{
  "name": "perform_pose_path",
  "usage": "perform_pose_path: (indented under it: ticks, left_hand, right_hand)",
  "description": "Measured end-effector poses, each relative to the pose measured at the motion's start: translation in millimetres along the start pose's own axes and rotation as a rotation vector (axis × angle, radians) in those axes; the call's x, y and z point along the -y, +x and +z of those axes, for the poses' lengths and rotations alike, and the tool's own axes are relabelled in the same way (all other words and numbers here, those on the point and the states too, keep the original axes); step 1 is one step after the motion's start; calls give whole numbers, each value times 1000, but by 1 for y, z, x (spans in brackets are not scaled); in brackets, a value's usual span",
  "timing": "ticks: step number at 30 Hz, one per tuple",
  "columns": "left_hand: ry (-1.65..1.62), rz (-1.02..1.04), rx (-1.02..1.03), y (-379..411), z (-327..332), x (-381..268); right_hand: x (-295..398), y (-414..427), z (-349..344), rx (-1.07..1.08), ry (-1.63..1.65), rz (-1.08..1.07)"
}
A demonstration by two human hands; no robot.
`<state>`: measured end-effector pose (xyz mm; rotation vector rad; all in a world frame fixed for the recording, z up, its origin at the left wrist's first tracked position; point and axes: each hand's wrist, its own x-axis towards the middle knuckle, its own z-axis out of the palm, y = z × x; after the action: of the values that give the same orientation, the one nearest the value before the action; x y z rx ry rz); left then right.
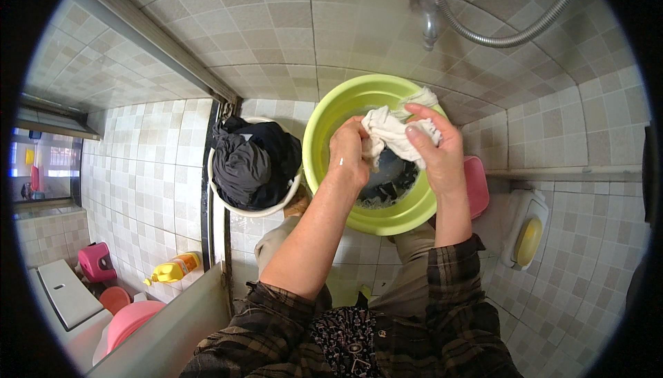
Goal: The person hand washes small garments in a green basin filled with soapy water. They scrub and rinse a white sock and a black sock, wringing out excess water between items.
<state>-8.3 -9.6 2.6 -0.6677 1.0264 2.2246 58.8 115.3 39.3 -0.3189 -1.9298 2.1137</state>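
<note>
Both hands hold a wet white cloth (391, 128) stretched between them, above a lime-green plastic basin (323, 186). My left hand (348, 150) grips the cloth's left end, knuckles up, with a white spot near the wrist. At the other end, the fingers and thumb of my right hand (439, 145) pinch it. Part of the white fabric reaches the basin's far right rim. Dark fabric (388, 181) lies in sudsy water below the hands. To the left of the basin, a white tub (259, 213) is heaped with dark clothes (248, 163).
A flexible metal shower hose (497, 41) and a tap (429, 25) are on the tiled wall ahead. A pink basin (475, 186) sits right of the green one. Farther right is a box with a yellow item (529, 241). Beyond a door sill, a yellow bottle (173, 269) lies near a pink stool (97, 263).
</note>
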Motion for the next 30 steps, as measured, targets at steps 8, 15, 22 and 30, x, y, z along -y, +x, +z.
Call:
perform_pose_path:
  ticks: [8, 15, 22, 30]
  left_hand:
    - [516, 52, 507, -13, 5, 13]
    - [874, 204, 615, -4, -5, 28]
    - [309, 9, 313, -12, 10, 7]
    - [-304, -50, 502, 22, -38, 17]
  right_hand:
    - [5, 7, -29, -297, 207, 29]
    - [-1, 10, -49, -462, 240, -19]
    - [4, 6, -41, -324, -4, -77]
    - [-7, -42, 67, 39, -642, -499]
